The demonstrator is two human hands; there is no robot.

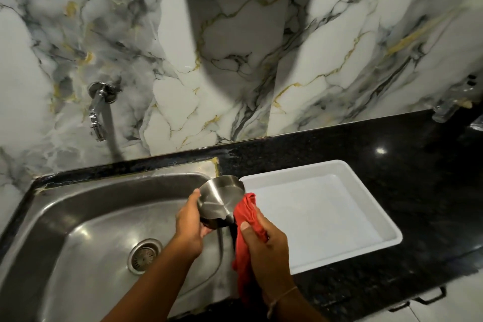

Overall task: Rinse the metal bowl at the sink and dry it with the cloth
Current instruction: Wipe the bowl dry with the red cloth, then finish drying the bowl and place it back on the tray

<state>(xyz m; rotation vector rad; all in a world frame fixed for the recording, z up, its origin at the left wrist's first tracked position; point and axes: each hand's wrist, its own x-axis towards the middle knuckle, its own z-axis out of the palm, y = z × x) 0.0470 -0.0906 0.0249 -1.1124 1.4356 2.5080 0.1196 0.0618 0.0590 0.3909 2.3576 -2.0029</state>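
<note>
steel sink (78, 217) basin open at left | left hand (189, 227) clasps metal bowl (222, 201), tilted above sink's right edge | right hand (264, 246) pinches red cloth (247, 217) against bowl's side | white tray (366, 198) just beside, on black counter (418, 165)

The sink (86, 217) basin lies open left of the hands, only its drain (145, 256) showing. The tap (98, 110) juts from the wall above its far-left rim. The white tray (366, 191) sits bare just right, with clear black table (431, 178) beyond.
</note>
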